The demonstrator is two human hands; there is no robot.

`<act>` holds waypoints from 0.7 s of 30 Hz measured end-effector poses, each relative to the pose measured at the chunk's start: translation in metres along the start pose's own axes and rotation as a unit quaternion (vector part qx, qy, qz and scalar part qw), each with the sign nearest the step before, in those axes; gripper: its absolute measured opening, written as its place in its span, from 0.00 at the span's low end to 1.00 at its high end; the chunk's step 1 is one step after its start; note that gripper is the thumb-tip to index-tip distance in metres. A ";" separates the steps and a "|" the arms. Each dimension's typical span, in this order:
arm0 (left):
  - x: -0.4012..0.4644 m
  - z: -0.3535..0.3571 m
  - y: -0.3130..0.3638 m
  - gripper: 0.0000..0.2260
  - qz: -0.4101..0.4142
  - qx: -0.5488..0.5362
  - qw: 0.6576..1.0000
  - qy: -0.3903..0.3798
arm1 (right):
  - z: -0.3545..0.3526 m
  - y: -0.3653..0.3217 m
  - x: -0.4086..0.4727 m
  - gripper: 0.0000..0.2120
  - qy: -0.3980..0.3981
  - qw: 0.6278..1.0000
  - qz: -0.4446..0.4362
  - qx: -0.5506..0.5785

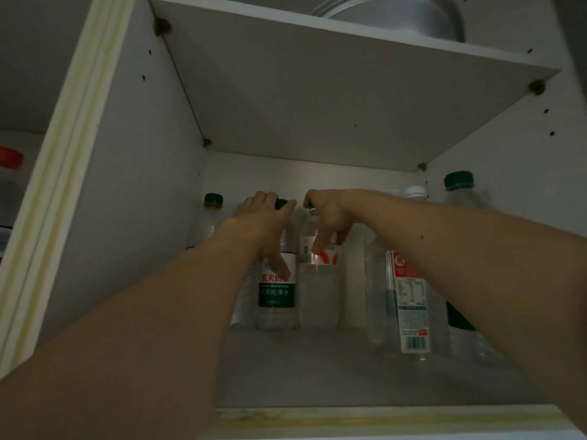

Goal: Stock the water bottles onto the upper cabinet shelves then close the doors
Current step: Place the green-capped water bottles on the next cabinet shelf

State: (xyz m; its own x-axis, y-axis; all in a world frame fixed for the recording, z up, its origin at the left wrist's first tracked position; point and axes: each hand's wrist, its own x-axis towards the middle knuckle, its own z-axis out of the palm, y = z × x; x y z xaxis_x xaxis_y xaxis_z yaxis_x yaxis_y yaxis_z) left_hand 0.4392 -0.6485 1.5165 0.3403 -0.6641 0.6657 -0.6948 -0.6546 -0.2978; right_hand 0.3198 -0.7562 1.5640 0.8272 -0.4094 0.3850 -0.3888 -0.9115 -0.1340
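Both my hands set two water bottles at the back of the cabinet shelf.

On the left, my left hand (265,222) curls over the neck of the clear plastic bottle with the dark green cap and green-and-white label (277,287); I read there the Chinese characters 纯净水 under red ones that I cannot read whole. Beside it my right hand (327,217) grips the top of the clear bottle with the orange-and-white label (319,281), whose print is too blurred. Both stand upright on the grey shelf floor (317,373). I judge them full, so rather heavy, the thin walls smooth and soft; the stiff neck is the safest hold. Further right stands a clear bottle with a white-and-red label (411,306) carrying a barcode.
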 end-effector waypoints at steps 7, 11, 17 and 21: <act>0.000 0.003 -0.004 0.64 0.008 0.031 0.999 0.027 | 0.011 -0.009 0.001 0.42 0.043 0.998 0.029 -0.025; 0.000 0.004 -0.006 0.65 0.009 0.017 1.000 0.025 | 0.017 -0.014 0.001 0.41 0.071 0.995 0.028 -0.057; 0.000 0.005 -0.004 0.66 0.006 0.003 1.000 0.018 | 0.020 -0.014 -0.006 0.41 0.091 0.989 0.011 -0.119; -0.001 0.001 -0.005 0.66 0.007 -0.029 0.999 0.027 | 0.014 -0.013 -0.013 0.34 0.122 0.979 -0.013 -0.164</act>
State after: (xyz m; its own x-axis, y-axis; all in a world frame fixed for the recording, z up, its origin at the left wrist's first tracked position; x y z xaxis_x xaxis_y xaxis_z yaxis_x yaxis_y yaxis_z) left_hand 0.4433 -0.6451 1.5164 0.2968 -0.6511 0.6985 -0.7349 -0.6229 -0.2683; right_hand 0.3198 -0.7395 1.5480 0.7323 -0.3288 0.5964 -0.5118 -0.8434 0.1635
